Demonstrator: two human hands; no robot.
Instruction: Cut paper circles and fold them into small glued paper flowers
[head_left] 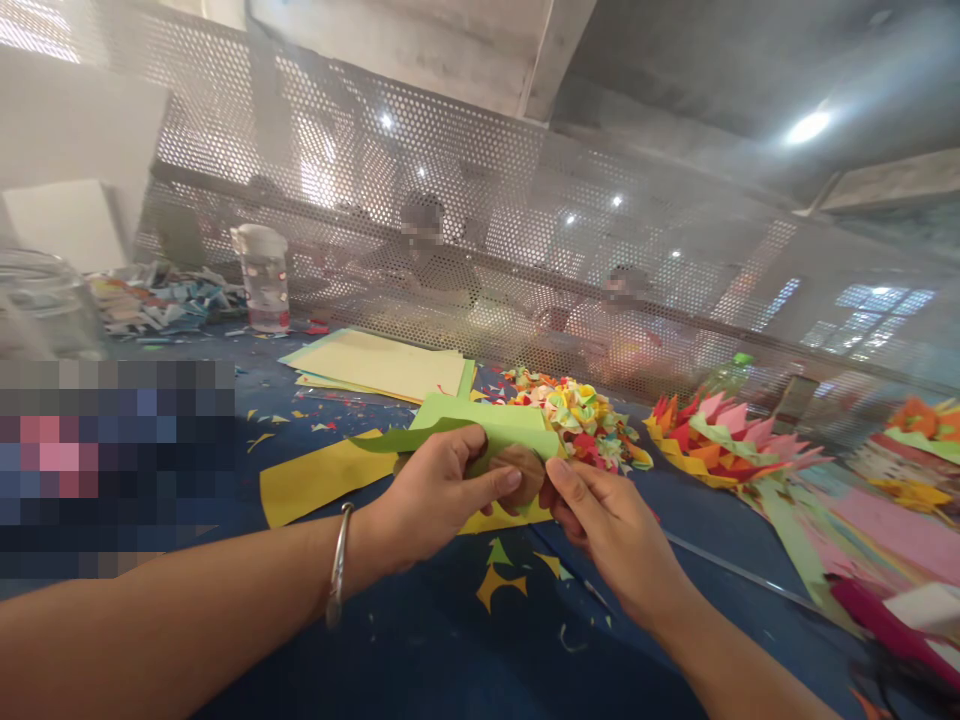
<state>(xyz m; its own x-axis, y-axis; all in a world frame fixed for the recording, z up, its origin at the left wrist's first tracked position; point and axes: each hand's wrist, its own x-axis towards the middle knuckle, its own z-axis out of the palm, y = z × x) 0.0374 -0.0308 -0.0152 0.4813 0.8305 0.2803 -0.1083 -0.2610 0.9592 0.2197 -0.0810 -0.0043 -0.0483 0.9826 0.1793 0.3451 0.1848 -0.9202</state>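
My left hand [435, 492] is closed round a folded sheet of green paper [510, 420], its thumb lying over a round brown disc [529, 472] against the paper. At the right edge of the paper and disc, my right hand [604, 510] is closed in a pinch; exactly what lies between its fingertips is partly hidden. A strip of yellow paper [311, 482] lies beneath on the dark blue tabletop [420, 640]. Just below the hands are cut yellow scraps [499, 588] and a small green scrap [497, 552].
Behind the hands lie a stack of pale yellow sheets [375, 363] and a heap of small folded paper pieces [577, 410]. Spiky folded-paper pieces [724, 430] stand to the right, near a magenta-handled tool [892, 625]. A clear bottle [262, 280] stands before a perforated screen [480, 230].
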